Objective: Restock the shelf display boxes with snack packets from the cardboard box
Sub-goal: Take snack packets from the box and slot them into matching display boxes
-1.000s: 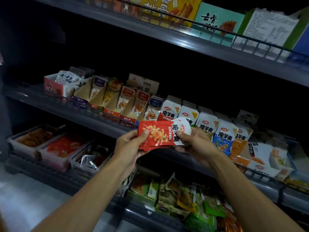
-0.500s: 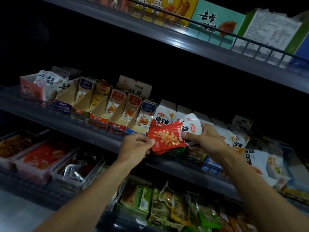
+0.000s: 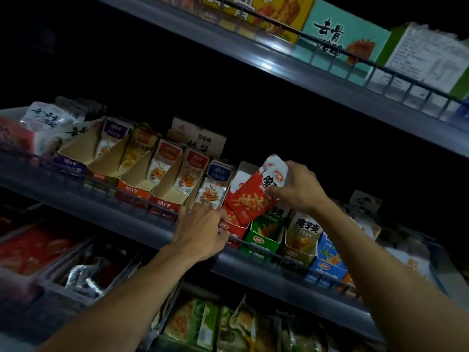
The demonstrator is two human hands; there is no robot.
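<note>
The red snack packets, glossy flat foil pouches with white tops, are tilted halfway into the red display box on the middle shelf. The right hand pinches their upper ends; the left hand steadies the cardboard front, fingers lightly curled. Neighbouring boxes look half-filled, so restocking seems ongoing.

A red and white snack packet, tilted, is pinched at its top by the right grip, lower end dipping into the red display box beside the left grip.
</note>
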